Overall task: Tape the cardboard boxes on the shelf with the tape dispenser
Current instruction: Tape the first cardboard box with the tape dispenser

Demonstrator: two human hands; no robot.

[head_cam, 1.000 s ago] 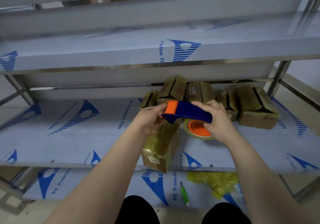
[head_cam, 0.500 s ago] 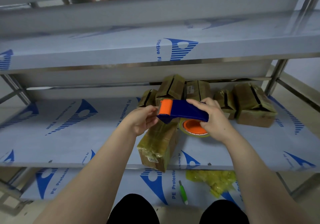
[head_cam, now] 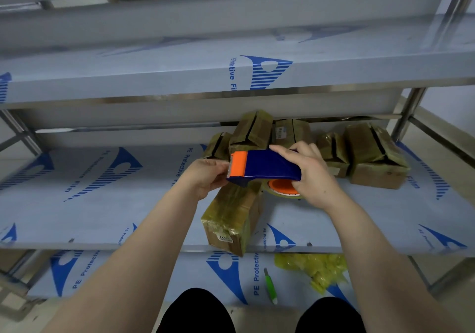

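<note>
A person stands at a metal shelf covered in blue-printed protective film. Their right hand grips a blue and orange tape dispenser above a tape-wrapped cardboard box lying at the shelf's front edge. Their left hand is curled at the dispenser's orange toothed end; what it pinches cannot be told. More wrapped boxes sit at the back. On the lower shelf lie a green pen and crumpled yellow plastic.

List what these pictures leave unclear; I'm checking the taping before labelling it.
Head view:
- Tape end: hidden by the left hand at the tape dispenser mouth.
- Tape roll: mostly hidden by dispenser and right hand.
- Front box label: too small.
- Rear boxes: seams blurred.
</note>
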